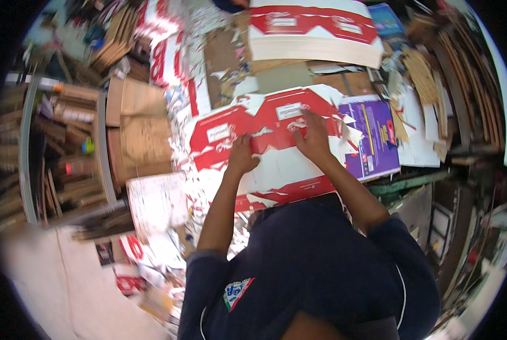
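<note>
A red and white printed cardboard sheet (276, 167) with angular cut edges lies in front of me, its white middle band facing up. My left hand (243, 156) rests on its left half, fingers forward and thumb apart. Farther up on the right half, my right hand (314, 137) lies on the red print with its fingers spread. Both palms face down, and neither hand is wrapped around anything. Small torn tabs stick out along the sheet's far and right edges. Whether more sheets lie beneath it is hard to tell.
Beyond it sits a thick stack of similar red and white sheets (315, 48). A purple printed sheet (381, 141) lies at the right. Brown cardboard (145, 133) and a shelf of boards (72, 153) stand left. Paper scraps (179, 122) litter the left side.
</note>
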`<state>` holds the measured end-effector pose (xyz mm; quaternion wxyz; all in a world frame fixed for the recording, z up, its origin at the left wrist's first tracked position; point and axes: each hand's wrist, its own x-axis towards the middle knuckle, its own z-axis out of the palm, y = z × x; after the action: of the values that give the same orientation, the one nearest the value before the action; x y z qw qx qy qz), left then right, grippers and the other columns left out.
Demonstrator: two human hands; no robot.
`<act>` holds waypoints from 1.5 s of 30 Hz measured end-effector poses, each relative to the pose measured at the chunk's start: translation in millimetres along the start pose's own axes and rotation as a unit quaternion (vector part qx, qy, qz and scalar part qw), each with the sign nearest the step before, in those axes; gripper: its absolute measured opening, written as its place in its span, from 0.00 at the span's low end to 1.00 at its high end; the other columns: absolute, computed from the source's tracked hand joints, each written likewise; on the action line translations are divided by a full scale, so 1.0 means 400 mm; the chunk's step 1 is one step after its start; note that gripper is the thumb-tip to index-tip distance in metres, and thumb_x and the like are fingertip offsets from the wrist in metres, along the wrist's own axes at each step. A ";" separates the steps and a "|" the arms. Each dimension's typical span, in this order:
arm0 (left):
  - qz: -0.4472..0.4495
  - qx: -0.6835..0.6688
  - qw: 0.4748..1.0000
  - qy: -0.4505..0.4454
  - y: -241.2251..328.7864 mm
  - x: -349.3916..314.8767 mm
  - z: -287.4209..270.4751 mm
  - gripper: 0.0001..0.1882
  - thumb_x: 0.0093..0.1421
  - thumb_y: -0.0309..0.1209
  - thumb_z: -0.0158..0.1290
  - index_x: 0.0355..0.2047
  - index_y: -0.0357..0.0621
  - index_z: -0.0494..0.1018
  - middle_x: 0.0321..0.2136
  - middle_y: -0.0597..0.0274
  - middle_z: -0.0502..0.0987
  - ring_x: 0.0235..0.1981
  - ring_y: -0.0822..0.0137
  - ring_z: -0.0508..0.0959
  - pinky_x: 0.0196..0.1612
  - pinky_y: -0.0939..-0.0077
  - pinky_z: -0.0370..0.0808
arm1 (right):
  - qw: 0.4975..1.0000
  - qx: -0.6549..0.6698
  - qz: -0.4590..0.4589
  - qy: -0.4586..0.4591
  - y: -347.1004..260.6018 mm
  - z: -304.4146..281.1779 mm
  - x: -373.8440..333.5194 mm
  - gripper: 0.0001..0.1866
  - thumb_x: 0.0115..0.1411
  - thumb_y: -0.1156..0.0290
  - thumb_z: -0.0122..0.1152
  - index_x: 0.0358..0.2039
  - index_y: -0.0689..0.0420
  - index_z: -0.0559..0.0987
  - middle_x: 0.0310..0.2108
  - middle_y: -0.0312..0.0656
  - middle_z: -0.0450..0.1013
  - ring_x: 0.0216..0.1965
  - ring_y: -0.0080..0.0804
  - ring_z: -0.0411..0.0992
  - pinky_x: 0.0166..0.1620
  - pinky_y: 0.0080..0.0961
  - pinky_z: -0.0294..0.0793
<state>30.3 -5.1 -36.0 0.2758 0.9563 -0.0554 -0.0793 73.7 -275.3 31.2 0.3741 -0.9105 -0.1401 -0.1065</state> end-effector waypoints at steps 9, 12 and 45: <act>-0.070 -0.054 0.996 -0.019 0.025 0.038 -0.021 0.45 0.33 0.28 0.71 0.55 0.39 0.65 0.54 0.45 0.66 0.56 0.42 0.69 0.59 0.55 0.71 | 0.935 -0.058 -0.165 -0.308 -0.034 0.222 0.080 0.23 0.54 0.68 0.60 0.51 0.61 0.77 0.47 0.50 0.75 0.52 0.53 0.70 0.53 0.49 0.73; -0.057 -0.038 0.998 -0.004 0.019 0.043 -0.019 0.43 0.32 0.27 0.71 0.53 0.39 0.67 0.51 0.46 0.68 0.55 0.43 0.70 0.58 0.55 0.72 | 0.922 -0.099 -0.145 -0.346 -0.043 0.224 0.089 0.25 0.53 0.66 0.62 0.52 0.60 0.76 0.49 0.49 0.74 0.52 0.52 0.70 0.52 0.48 0.74; 0.166 -0.072 0.970 0.160 -0.021 -0.082 0.069 0.35 0.51 0.26 0.59 0.60 0.32 0.65 0.61 0.38 0.66 0.63 0.42 0.63 0.66 0.47 0.56 | 0.980 0.061 0.063 -0.179 -0.038 0.048 -0.423 0.24 0.55 0.63 0.61 0.51 0.60 0.77 0.48 0.49 0.75 0.51 0.48 0.71 0.54 0.43 0.70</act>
<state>-6.5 -7.5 -59.7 0.3589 0.9114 -0.1630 0.1182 -88.5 -281.2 -23.0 0.4040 -0.8972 -0.1535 0.0907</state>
